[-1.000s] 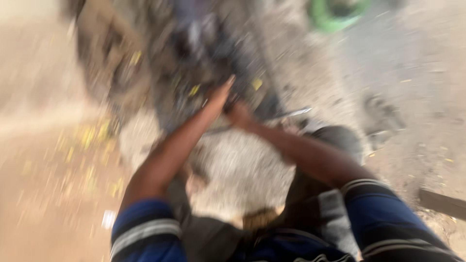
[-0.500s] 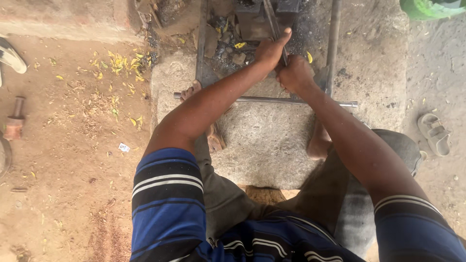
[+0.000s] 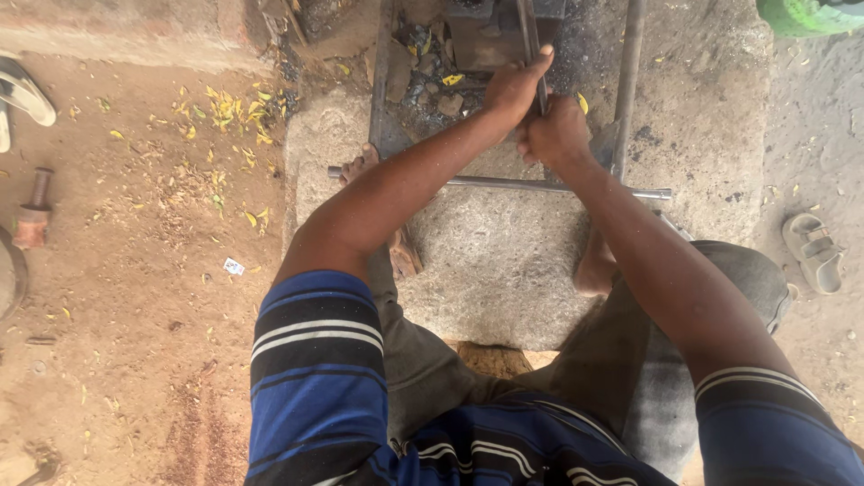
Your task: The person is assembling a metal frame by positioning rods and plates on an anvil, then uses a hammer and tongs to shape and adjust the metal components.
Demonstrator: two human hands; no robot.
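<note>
Both my hands grip a thin flat metal bar (image 3: pixel 525 27) that runs away from me toward the top of the view. My left hand (image 3: pixel 513 85) wraps it higher up, and my right hand (image 3: pixel 556 135) is closed around it just below. The bar lies over a dark metal block (image 3: pixel 477 36) set among rubble. A long steel rod (image 3: pixel 504 184) lies crosswise under my forearms on a grey stone slab (image 3: pixel 504 261). My bare feet rest on the slab, the right one (image 3: pixel 594 270) near its front.
A second upright steel rod (image 3: pixel 628 81) stands right of my hands. Sandals lie at the far left (image 3: pixel 22 90) and far right (image 3: pixel 814 247). A rusty hammer-like tool (image 3: pixel 34 211) rests on the dirt at left, a green container (image 3: pixel 810 13) at top right.
The view has gone from a blurred swing to a steady look down. My hands stay clasped on the flat bar, in nearly the same spot as half a second ago.
</note>
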